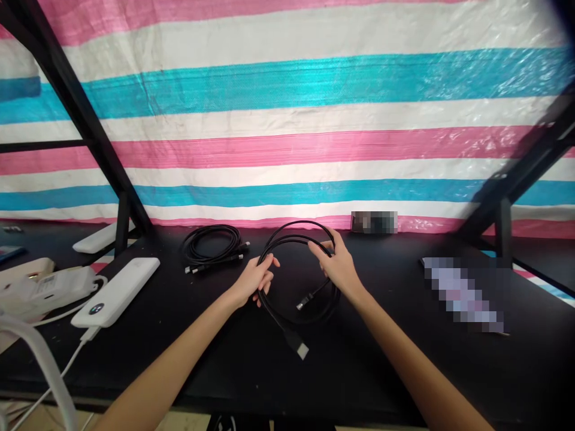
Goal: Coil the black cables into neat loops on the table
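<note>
A black cable (309, 322) is looped into a loose coil between my two hands, just over the black table. My left hand (257, 280) is closed round the coil's left side. On its right side, my right hand (336, 260) grips the loops between thumb and fingers. One silver-tipped plug (302, 349) hangs out below the coil toward me, and a second plug (304, 301) shows inside the ring. To the left of the held coil, a second coil of black cable (213, 242) lies on the table with several connector ends pointing outward.
A white power bank (117, 293) with a white cable plugged in lies at left, near a white power strip (54, 290). Black metal legs (85, 120) slant on both sides. At right lies a blurred flat item (462, 293); a blurred box (374, 222) stands by the striped sheet (287, 84).
</note>
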Available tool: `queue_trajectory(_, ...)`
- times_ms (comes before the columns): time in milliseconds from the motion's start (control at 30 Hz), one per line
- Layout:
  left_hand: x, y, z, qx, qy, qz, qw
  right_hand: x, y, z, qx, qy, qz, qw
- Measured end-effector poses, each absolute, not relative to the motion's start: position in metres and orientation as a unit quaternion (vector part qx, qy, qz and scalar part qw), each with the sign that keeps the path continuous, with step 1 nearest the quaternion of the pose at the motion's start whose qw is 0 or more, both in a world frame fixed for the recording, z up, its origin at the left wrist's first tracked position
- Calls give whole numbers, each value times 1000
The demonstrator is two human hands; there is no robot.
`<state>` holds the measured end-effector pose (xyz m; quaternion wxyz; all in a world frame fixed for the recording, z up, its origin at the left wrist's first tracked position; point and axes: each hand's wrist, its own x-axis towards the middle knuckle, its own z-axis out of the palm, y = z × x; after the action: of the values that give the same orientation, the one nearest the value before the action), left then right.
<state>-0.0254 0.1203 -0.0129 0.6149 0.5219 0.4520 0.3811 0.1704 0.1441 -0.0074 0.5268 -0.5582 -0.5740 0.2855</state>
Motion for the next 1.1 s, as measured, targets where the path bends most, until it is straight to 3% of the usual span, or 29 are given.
queue_trajectory(167, -29, 122, -8, 508, 415, 443, 611, 178, 148, -12, -587, -644, 109, 479)
queue_trajectory(233, -29, 122, -8, 486, 401, 496, 598, 178, 147, -13, -587, -665, 88, 454)
queue_trajectory(467, -22, 123, -17, 418, 397, 609, 545, 161, 135, -14, -560, -660, 266, 425)
queue_trajectory(600, -27, 127, -16, 455, 429, 579, 524, 161, 135, -13, -569, -663, 255, 414)
queue_trajectory(833, -34, 128, -11, 581, 504, 540, 341, 164, 138, -17, -557, -699, 233, 383)
queue_trajectory(1100, -28, 125, -15, 633, 523, 435, 369, 154, 129, -20, -502, -691, 303, 423)
